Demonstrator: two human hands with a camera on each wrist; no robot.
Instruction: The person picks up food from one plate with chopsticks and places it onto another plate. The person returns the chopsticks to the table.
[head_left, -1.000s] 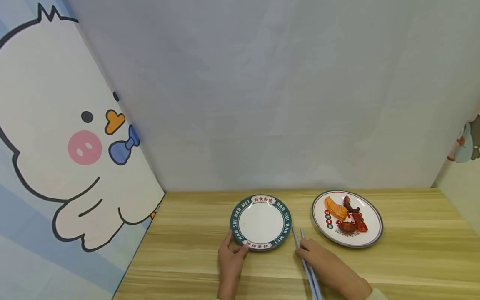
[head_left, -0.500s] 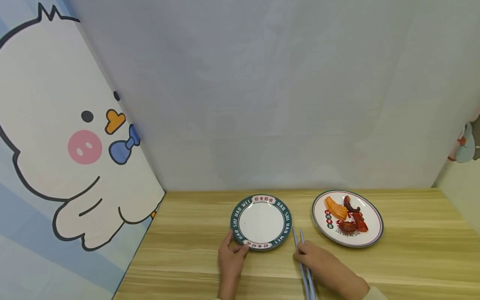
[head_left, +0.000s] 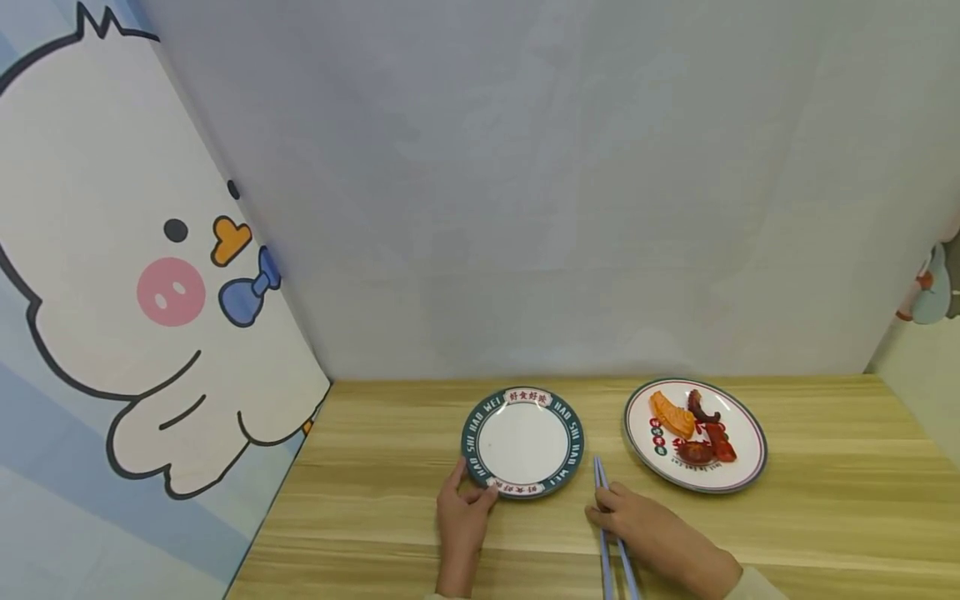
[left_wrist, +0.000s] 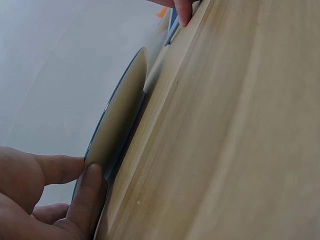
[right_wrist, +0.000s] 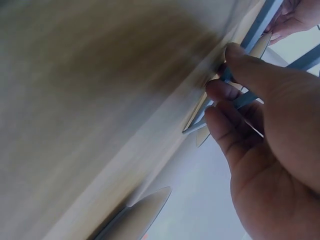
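In the head view, my left hand (head_left: 462,521) pinches the near left rim of a small white plate (head_left: 523,443) with a dark green lettered border. The left wrist view shows the plate (left_wrist: 117,115) from its side, with thumb and finger at its edge. My right hand (head_left: 651,532) grips a pair of light blue chopsticks (head_left: 606,567), right of that plate. Their front tips meet and their rear ends spread apart. Close by in the right wrist view, the fingers curl round the chopsticks (right_wrist: 262,22); some of the grip is hidden.
A larger white plate (head_left: 738,429) sits at the back right. It bears an orange slice (head_left: 672,417), a dark curled tentacle (head_left: 701,407), a red piece (head_left: 720,443) and a brownish-red piece (head_left: 693,453). A pale wall (head_left: 562,208) rises behind the wooden table (head_left: 375,492).
The chopsticks' front tips have come together while their rear ends have spread. My right hand has shifted slightly left. The left hand and both plates stay in place.
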